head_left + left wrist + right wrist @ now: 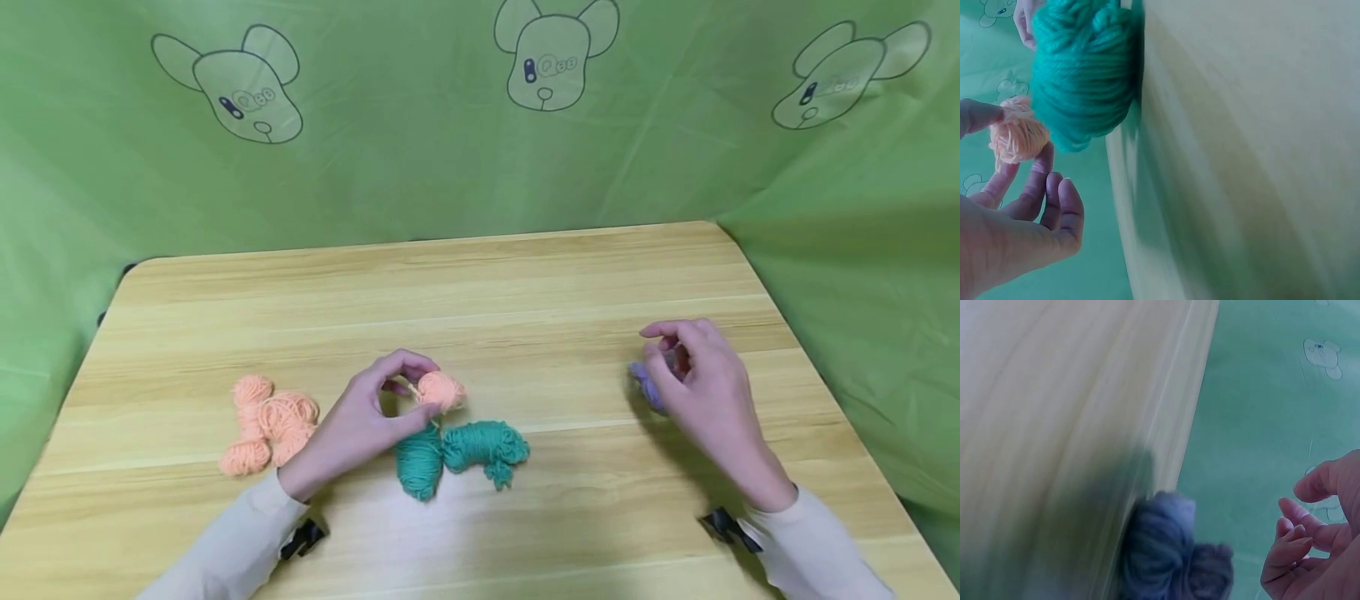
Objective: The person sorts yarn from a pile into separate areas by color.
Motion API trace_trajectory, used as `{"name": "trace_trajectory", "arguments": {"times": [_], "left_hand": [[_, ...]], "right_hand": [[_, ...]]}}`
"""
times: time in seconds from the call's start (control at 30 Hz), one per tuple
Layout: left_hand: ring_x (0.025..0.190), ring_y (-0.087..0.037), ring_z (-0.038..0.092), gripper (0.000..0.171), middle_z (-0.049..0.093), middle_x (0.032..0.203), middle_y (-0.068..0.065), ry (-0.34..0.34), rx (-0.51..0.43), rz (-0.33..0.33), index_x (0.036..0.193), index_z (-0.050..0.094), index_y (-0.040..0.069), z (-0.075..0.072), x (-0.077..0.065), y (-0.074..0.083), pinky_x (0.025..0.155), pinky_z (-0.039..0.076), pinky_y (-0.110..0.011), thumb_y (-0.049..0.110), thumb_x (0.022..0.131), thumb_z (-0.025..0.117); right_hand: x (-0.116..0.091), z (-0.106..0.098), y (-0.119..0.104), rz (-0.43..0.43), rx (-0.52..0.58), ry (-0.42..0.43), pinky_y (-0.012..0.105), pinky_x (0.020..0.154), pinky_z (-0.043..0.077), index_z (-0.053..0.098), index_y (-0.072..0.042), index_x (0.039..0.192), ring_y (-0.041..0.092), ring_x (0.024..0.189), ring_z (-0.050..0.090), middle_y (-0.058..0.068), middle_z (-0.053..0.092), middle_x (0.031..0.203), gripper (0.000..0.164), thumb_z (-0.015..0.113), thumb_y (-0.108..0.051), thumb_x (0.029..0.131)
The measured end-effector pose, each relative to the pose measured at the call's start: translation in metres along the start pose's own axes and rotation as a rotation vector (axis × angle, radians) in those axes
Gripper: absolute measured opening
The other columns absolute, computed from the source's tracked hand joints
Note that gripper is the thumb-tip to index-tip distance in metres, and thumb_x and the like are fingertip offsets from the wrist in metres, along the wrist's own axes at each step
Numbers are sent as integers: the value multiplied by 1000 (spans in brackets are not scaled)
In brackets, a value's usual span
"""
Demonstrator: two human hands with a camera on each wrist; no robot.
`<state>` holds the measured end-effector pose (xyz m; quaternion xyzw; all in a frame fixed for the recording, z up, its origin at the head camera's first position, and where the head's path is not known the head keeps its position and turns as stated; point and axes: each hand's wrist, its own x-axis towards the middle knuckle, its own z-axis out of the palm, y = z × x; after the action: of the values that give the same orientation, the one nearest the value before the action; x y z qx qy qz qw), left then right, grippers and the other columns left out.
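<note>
Between its thumb and fingers my left hand (378,408) pinches a small peach yarn skein (441,391), above two teal skeins. One teal skein (419,463) stands nearly lengthwise to me; the other teal skein (486,443) lies crosswise beside it, a loose tuft at its end. In the left wrist view the peach skein (1020,134) is seen held by the fingertips. My right hand (701,379) is over a purple skein (647,387), fingers loosely bent and nothing in them. The right wrist view shows this bluish-purple skein (1155,550) with a greyish skein (1209,570) against it.
More peach skeins (288,425) lie grouped at the left of the wooden table (570,533), partly close to my left forearm. A green cloth (420,167) with printed mouse-like heads hangs behind and along the sides of the table.
</note>
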<state>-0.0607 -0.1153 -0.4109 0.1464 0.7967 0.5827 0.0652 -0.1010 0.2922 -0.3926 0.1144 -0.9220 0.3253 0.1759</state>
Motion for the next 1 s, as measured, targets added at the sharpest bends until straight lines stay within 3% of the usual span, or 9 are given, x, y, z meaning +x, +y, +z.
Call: {"name": "trace_trajectory", "arguments": {"times": [0.23,0.43,0.8,1.0], "left_hand": [[115,-21,62,41,69,120,1,33,4,22,132,69,17,-13,-2,3,102,51,-59,11,93,83],[112,-21,62,42,68,121,0,61,32,0,133,69,17,-23,-4,7,100,51,-58,14,94,84],[106,-37,58,38,66,116,-2,132,62,-52,130,69,15,-44,-20,9,90,50,-43,14,96,84],[101,-33,56,36,65,113,-3,154,98,-58,131,69,16,-59,-33,8,83,50,-36,14,98,83]], "right_hand": [[3,17,-15,-92,45,-34,20,68,40,76,-7,116,14,78,50,1,61,96,22,73,2,96],[7,23,-28,-116,62,-74,20,65,42,76,-8,114,14,74,51,0,59,92,21,74,2,96],[9,35,-43,-122,145,-226,23,61,47,76,-12,116,14,73,54,-4,64,97,20,74,-1,99],[5,44,-48,-136,191,-306,25,60,48,76,-13,118,13,72,55,-7,62,93,20,75,-4,100]]}}
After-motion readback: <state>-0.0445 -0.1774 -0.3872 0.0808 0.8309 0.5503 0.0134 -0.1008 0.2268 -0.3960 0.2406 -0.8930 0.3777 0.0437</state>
